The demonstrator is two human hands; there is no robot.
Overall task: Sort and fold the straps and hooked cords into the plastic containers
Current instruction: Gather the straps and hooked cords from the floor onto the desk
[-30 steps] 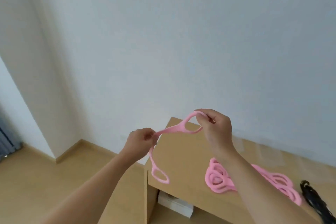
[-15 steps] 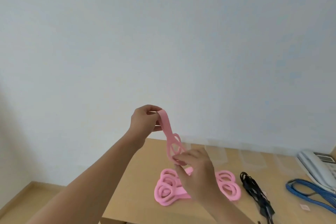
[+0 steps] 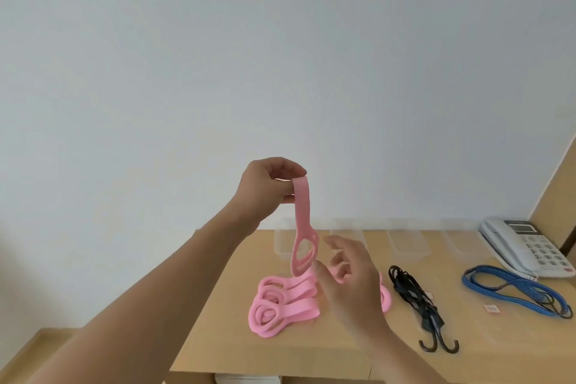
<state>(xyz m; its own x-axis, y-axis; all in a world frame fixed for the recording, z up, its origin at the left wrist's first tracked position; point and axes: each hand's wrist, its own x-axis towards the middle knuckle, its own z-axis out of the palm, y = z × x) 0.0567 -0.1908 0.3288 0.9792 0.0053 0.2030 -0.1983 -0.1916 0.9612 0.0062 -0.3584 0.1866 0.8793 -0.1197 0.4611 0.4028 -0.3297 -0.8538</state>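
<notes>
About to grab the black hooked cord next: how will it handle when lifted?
Likely floppy: the black hooked cord lies in a loose bundle. Its hooks stick out at one end, so they may dangle or snag. It probably won't roll.

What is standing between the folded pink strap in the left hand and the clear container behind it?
Nothing visible does. The folded pink strap hangs from the left hand, directly before the clear container.

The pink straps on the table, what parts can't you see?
Head view only:
- Pink strap pile: its right part is hidden behind the right hand.
- Held pink strap: its top fold is tucked inside the left hand.
- Clear containers: see-through, too faint to tell what's inside.
</notes>
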